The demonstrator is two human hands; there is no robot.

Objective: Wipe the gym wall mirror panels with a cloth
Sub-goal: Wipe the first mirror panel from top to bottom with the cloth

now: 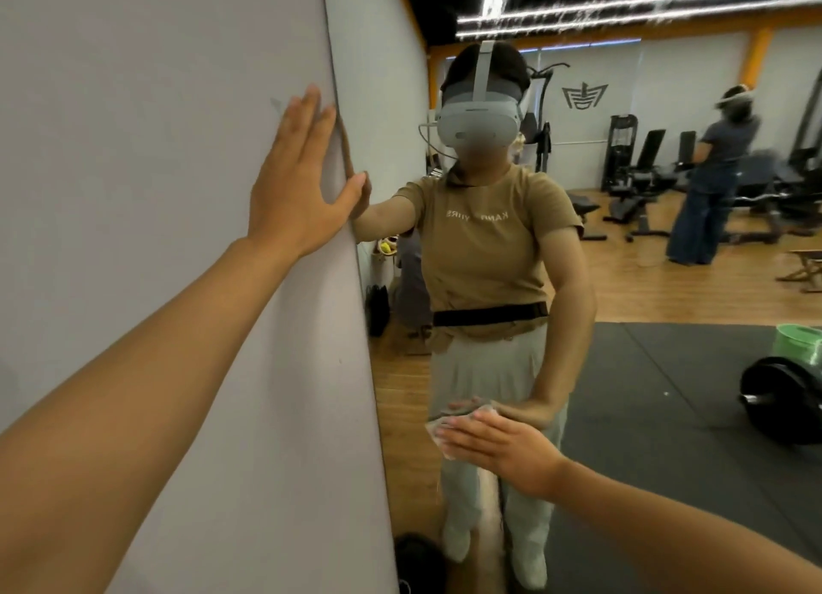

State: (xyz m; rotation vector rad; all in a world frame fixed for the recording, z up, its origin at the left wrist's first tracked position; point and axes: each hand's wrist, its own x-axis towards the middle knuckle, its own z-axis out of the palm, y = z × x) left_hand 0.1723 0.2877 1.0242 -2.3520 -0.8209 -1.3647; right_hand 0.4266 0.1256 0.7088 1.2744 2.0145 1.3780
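Right hand [493, 449], fingers straight, presses a small pale crumpled cloth [438, 429] flat against the large wall mirror panel [645, 282], low down. Left hand [296, 180], fingers spread and holding nothing, rests on the grey wall [155, 171] at the mirror's left edge.

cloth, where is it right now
In the head view the cloth is low and right of centre, pressed flat against the mirror under the right hand, right of the grey wall.
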